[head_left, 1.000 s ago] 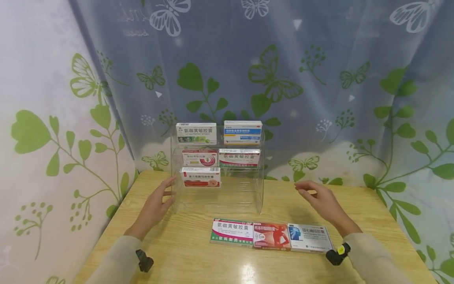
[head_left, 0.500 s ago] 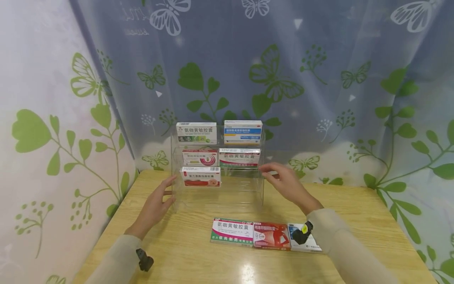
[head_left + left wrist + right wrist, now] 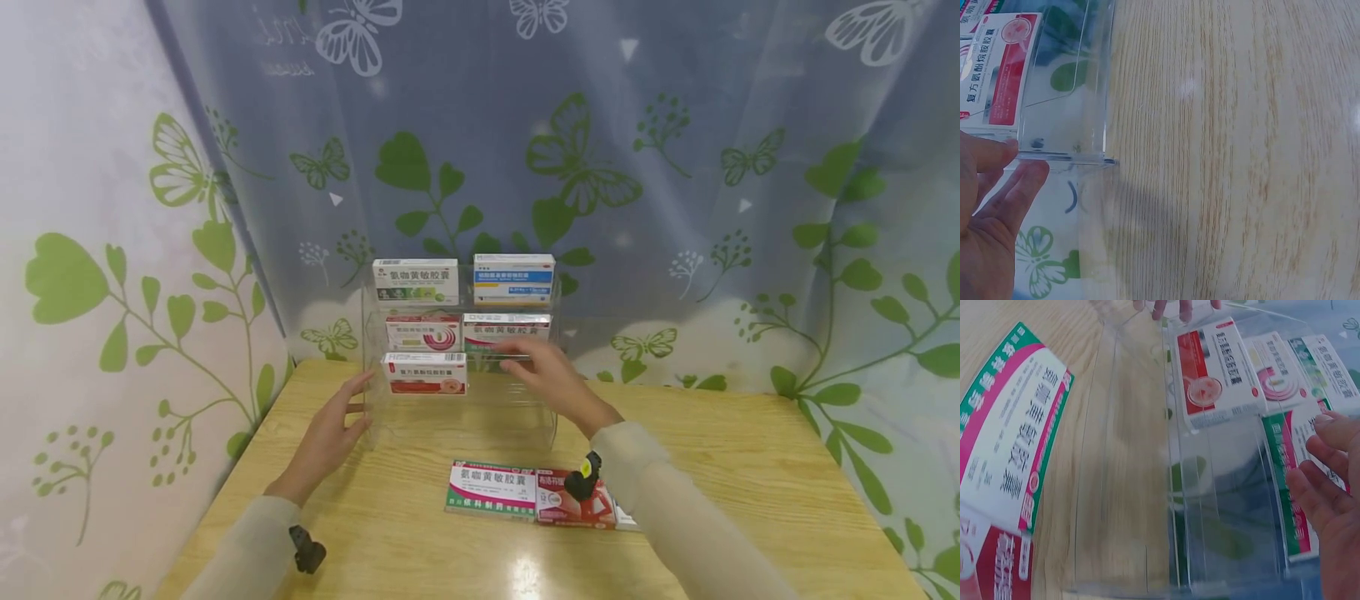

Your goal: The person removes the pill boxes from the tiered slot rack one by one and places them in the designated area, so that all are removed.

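Observation:
A clear tiered rack [image 3: 510, 417] holds several medicine boxes. My left hand [image 3: 326, 433] rests its fingers on the rack's left side; in the left wrist view that hand [image 3: 991, 200] touches the clear edge beside the red-and-white box [image 3: 1007, 75]. My right hand [image 3: 558, 383] is in front of the middle tier's right box [image 3: 506, 329], partly covering it. In the right wrist view the right hand [image 3: 1335, 481] has its fingers bent over this green-and-pink-edged box [image 3: 1285, 481]; whether they touch it is unclear. Left of it on that tier stands a box with pink rings [image 3: 423, 335].
On the table [image 3: 375, 533] in front of the rack lie a green-and-white box [image 3: 491, 490], a red box [image 3: 558, 504] and a white box mostly hidden by my right sleeve. Two boxes stand on the top tier. A patterned curtain [image 3: 465, 108] hangs behind.
My right hand has moved left from beside the rack to the front of the middle tier's right box. My left hand has stayed at the rack's left side.

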A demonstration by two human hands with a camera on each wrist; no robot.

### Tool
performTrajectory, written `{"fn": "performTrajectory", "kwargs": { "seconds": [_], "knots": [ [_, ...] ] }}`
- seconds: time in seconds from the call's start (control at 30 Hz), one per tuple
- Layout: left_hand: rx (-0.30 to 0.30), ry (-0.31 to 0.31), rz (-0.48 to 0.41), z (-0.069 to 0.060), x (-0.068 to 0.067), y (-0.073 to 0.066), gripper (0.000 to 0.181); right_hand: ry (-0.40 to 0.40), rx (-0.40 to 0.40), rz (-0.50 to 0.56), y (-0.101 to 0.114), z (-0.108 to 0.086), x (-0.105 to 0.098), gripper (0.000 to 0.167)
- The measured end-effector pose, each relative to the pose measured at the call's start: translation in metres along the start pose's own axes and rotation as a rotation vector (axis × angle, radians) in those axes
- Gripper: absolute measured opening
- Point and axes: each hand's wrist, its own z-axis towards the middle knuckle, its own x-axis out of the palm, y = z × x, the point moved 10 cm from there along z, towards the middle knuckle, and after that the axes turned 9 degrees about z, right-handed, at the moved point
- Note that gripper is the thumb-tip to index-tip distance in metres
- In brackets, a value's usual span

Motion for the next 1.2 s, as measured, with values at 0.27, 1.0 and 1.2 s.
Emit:
{"fn": "performTrajectory", "kwargs": {
  "seconds": [0.27, 1.0, 1.2],
  "knots": [
    [-0.009, 0.009, -0.001, 0.000, 0.001, 0.000, 0.080, 0.040, 0.013, -0.004, -0.004, 0.015, 0.026, 0.042],
    [-0.001, -0.010, -0.006, -0.002, -0.002, -0.003, 0.078, 0.043, 0.077, -0.113, -0.004, 0.031, 0.061, 0.040],
    [0.000, -0.008, 0.009, -0.001, 0.000, -0.002, 0.079, 0.019, 0.089, -0.075, -0.008, 0.032, 0.068, 0.032]
  ]
}}
